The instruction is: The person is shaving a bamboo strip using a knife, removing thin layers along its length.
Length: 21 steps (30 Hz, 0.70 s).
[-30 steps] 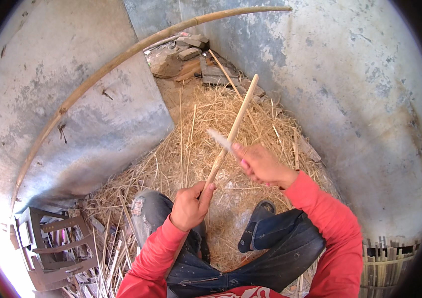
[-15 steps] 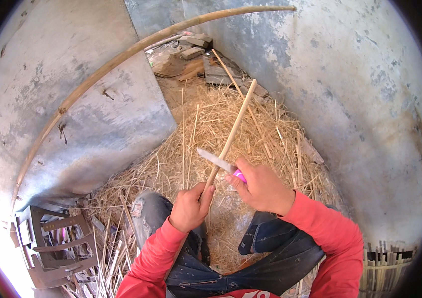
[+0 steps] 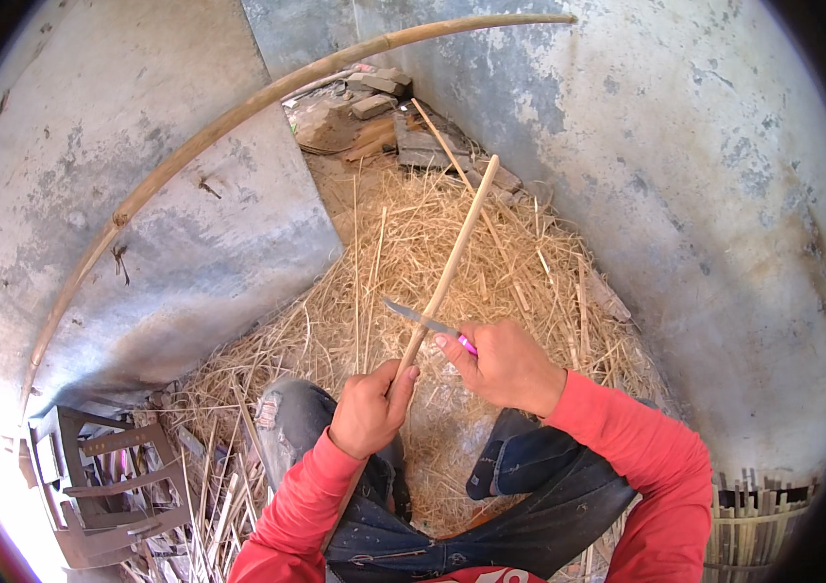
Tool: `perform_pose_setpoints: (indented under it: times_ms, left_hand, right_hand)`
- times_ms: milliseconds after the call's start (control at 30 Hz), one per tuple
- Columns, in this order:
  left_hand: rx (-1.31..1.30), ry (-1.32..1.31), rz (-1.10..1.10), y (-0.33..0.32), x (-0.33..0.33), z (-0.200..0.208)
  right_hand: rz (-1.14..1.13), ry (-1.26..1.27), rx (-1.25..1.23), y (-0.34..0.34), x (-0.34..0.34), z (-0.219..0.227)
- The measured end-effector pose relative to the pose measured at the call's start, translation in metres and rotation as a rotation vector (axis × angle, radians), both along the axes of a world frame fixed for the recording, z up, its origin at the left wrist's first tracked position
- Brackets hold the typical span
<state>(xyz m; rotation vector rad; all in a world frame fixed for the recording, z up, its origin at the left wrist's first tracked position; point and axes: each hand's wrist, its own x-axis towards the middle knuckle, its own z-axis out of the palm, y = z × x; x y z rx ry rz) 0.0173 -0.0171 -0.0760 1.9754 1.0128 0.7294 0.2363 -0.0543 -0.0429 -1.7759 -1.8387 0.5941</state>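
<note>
My left hand [image 3: 371, 410] is wrapped round a pale bamboo stick [image 3: 458, 250] that slants up and away to the right. Its near end passes down along my left forearm. In my right hand [image 3: 512, 366] is a knife [image 3: 411, 315] with a pink-purple handle, mostly covered by my fingers. The knife's blade lies across the stick just above my left hand, its tip pointing to the left. My right thumb rests near the base of the blade.
Straw-like shavings [image 3: 432, 214] cover the floor between two weathered walls. A long bent bamboo pole [image 3: 228, 117] arches across the left wall. A chair-like wooden frame [image 3: 112, 476] stands at lower left, a slatted basket [image 3: 753, 530] at lower right, and bricks [image 3: 374, 92] lie at the back.
The knife blade has turned from showing its broad face to a narrower, darker side, and sits slightly lower along the stick. My right hand has shifted a little left.
</note>
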Motion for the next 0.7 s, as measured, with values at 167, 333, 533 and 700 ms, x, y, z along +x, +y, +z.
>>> perform_pose_setpoints:
  times_ms: [167,333,533,700]
  left_hand:
    - [0.014,0.000,-0.001,-0.001,0.000,0.000]
    - [0.101,0.061,-0.003,-0.002,-0.004,-0.009]
    - [0.130,0.130,0.010,-0.002,-0.004,-0.015]
    - [0.098,0.091,0.019,-0.002,-0.001,-0.021]
  right_hand:
    - [0.001,0.019,-0.006,0.001,-0.001,0.001]
    - [0.019,0.027,-0.043,0.003,-0.001,0.001]
    - [-0.019,-0.226,0.043,0.012,0.001,-0.019]
    - [-0.010,-0.286,0.181,0.015,0.010,-0.027]
